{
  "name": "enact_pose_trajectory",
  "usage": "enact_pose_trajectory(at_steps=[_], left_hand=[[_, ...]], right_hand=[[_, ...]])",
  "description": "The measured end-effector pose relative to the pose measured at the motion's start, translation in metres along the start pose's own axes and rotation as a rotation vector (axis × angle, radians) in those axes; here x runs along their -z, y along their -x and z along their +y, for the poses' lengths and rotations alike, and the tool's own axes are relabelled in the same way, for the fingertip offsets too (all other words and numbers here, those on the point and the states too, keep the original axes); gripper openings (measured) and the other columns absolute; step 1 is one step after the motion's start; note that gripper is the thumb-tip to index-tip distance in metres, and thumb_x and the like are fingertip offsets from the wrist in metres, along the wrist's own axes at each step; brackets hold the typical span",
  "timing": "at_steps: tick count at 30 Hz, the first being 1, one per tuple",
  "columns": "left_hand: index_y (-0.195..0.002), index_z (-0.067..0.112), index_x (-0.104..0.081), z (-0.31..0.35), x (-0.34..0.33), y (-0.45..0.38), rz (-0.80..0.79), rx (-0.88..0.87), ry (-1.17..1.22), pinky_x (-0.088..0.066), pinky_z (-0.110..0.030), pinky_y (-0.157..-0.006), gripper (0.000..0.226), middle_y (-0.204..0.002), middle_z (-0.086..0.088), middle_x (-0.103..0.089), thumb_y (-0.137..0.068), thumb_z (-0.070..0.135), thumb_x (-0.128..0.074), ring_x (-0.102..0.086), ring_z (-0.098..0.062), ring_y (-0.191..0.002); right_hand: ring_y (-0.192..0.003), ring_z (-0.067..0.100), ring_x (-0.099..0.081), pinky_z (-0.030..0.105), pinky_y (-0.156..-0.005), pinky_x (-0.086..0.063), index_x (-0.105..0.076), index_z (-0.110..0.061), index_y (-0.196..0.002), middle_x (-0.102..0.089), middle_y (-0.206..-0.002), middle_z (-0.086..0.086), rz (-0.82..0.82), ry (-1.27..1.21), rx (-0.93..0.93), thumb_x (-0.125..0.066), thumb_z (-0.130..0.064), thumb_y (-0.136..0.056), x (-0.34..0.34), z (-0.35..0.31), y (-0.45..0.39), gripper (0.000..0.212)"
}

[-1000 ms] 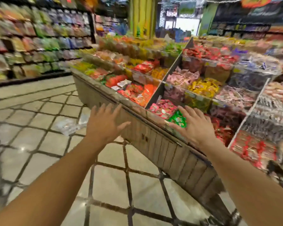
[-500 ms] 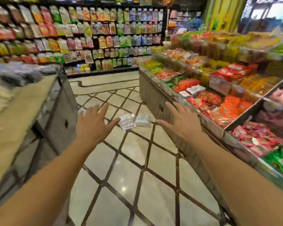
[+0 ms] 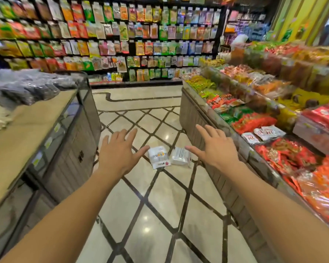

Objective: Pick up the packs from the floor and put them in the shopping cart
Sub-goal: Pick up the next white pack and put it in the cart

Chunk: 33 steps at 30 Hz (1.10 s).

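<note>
Two white packs lie side by side on the tiled floor of a shop aisle. The left pack [image 3: 158, 156] has a printed front and a red mark at its lower edge; the right pack [image 3: 180, 156] shows small black print. My left hand [image 3: 118, 152] hovers outstretched to the left of them, fingers spread, holding nothing. My right hand [image 3: 215, 149] is held out to their right, also spread with nothing in it. Both hands are above the floor and apart from the packs. No shopping cart is in view.
A display counter [image 3: 68, 149] with grey packets borders the aisle on the left. A long bin stand [image 3: 207, 118] of red, orange and green snack packs runs along the right. A wall of hanging snack bags [image 3: 122, 40] closes the far end.
The view has swung left from the snack bins to the aisle. The two packs now lie centred between my hands, which stay spread and have nothing in them.
</note>
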State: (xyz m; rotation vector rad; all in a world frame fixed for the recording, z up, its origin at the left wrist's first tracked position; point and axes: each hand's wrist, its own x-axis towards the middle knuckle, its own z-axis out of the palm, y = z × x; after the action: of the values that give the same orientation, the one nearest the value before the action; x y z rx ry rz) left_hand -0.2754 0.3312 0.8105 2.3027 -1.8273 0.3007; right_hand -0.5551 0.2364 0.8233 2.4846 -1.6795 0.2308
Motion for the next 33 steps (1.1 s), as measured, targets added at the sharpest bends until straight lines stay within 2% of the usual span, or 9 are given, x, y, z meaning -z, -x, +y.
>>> enact_pose_trajectory(at_steps=[4, 9, 15, 18, 21, 24, 28, 33], left_hand=[[-0.157, 0.025, -0.042, -0.026, -0.044, -0.088, -0.021, 0.011, 0.000, -0.034, -0.052, -0.117, 0.101, -0.153, -0.008, -0.053, -0.083, 0.084, -0.006, -0.046, -0.029, -0.142], [-0.161, 0.029, -0.032, -0.055, -0.078, -0.215, -0.077, -0.023, -0.048, -0.026, -0.052, -0.122, 0.099, -0.162, -0.007, -0.042, -0.084, 0.083, -0.002, -0.036, -0.028, -0.150], [-0.161, 0.029, -0.032, -0.075, -0.108, -0.346, -0.104, -0.067, -0.061, -0.026, -0.049, -0.122, 0.099, -0.161, -0.008, -0.043, -0.084, 0.082, 0.002, -0.035, -0.029, -0.150], [-0.161, 0.030, -0.031, -0.079, -0.128, -0.401, -0.123, -0.064, -0.044, -0.025, -0.049, -0.123, 0.092, -0.164, -0.007, -0.040, -0.089, 0.080, -0.006, -0.033, -0.028, -0.152], [-0.161, 0.030, -0.032, -0.081, -0.151, -0.452, -0.139, -0.055, -0.038, -0.024, -0.050, -0.123, 0.095, -0.164, -0.007, -0.039, -0.087, 0.081, -0.002, -0.033, -0.028, -0.152], [-0.161, 0.030, -0.033, -0.081, -0.178, -0.506, -0.151, -0.059, -0.059, -0.024, -0.053, -0.123, 0.097, -0.164, -0.007, -0.040, -0.085, 0.081, 0.000, -0.033, -0.030, -0.152], [-0.161, 0.032, -0.031, -0.078, -0.207, -0.583, -0.196, -0.055, -0.088, -0.022, -0.055, -0.123, 0.105, -0.165, -0.005, -0.037, -0.078, 0.083, 0.007, -0.031, -0.029, -0.153], [-0.157, 0.030, -0.042, -0.081, -0.246, -0.672, -0.201, 0.005, -0.085, -0.029, -0.057, -0.119, 0.103, -0.159, -0.006, -0.047, -0.082, 0.084, 0.003, -0.039, -0.032, -0.149]], right_hand=[[-0.148, 0.033, -0.038, 0.051, -0.108, -0.042, -0.026, -0.034, -0.163, -0.034, -0.166, 0.003, -0.001, 0.023, 0.014, -0.004, -0.093, -0.074, -0.035, -0.012, -0.095, 0.110], [-0.151, 0.036, -0.032, 0.051, -0.114, -0.034, -0.022, -0.036, -0.164, -0.033, -0.167, 0.001, -0.008, 0.045, -0.023, -0.003, -0.092, -0.075, -0.062, -0.026, -0.216, 0.107], [-0.153, 0.038, -0.028, 0.054, -0.116, -0.032, -0.019, -0.036, -0.165, -0.031, -0.168, 0.001, -0.042, 0.059, -0.030, 0.000, -0.092, -0.075, -0.086, -0.029, -0.345, 0.108], [-0.152, 0.037, -0.030, 0.053, -0.115, -0.034, -0.024, -0.035, -0.164, -0.034, -0.167, 0.002, -0.041, 0.046, -0.035, -0.008, -0.091, -0.080, -0.105, -0.026, -0.402, 0.103], [-0.150, 0.037, -0.032, 0.053, -0.112, -0.036, -0.029, -0.033, -0.162, -0.038, -0.164, 0.002, -0.043, 0.022, -0.025, -0.016, -0.090, -0.083, -0.127, -0.023, -0.458, 0.099], [-0.150, 0.037, -0.031, 0.053, -0.113, -0.034, -0.030, -0.033, -0.162, -0.038, -0.164, 0.001, -0.037, -0.002, -0.003, -0.014, -0.090, -0.083, -0.152, -0.019, -0.519, 0.099], [-0.152, 0.036, -0.027, 0.052, -0.115, -0.031, -0.027, -0.034, -0.161, -0.035, -0.165, -0.001, -0.074, -0.050, 0.018, -0.027, -0.087, -0.088, -0.184, -0.013, -0.606, 0.090], [-0.152, 0.034, -0.026, 0.052, -0.117, -0.029, -0.025, -0.035, -0.161, -0.032, -0.166, 0.000, -0.110, -0.069, 0.065, -0.032, -0.084, -0.091, -0.219, -0.005, -0.716, 0.085]])
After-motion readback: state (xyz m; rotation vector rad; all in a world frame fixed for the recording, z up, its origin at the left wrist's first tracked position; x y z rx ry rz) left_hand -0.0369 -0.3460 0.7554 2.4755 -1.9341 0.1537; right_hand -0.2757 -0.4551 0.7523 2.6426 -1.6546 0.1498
